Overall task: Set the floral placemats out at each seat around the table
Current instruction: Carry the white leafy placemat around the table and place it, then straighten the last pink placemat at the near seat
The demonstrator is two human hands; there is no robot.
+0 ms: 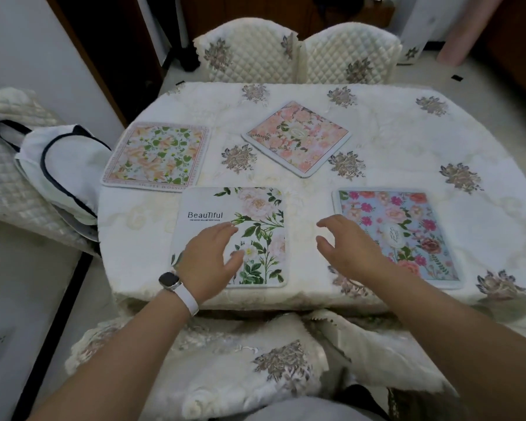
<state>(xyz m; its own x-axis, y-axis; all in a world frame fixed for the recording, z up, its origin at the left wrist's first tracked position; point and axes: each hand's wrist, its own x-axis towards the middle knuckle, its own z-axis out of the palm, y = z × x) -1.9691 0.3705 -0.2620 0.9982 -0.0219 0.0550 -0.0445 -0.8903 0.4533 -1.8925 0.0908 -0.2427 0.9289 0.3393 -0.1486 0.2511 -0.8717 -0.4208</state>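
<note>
Several floral placemats lie on the cream tablecloth. A white mat printed "Beautiful" sits at the near edge, and my left hand hovers over its lower left part, fingers spread. To its right lies a blue mat with pink roses; my right hand is open over its left edge and the cloth beside it. An orange and green mat lies at the left. A pink mat, turned at an angle, lies toward the far side.
Two quilted chairs stand at the far side, and another chair back is right below me. A white bag with dark straps rests on a quilted seat at the left. A white wall and dark doorframe stand at the left.
</note>
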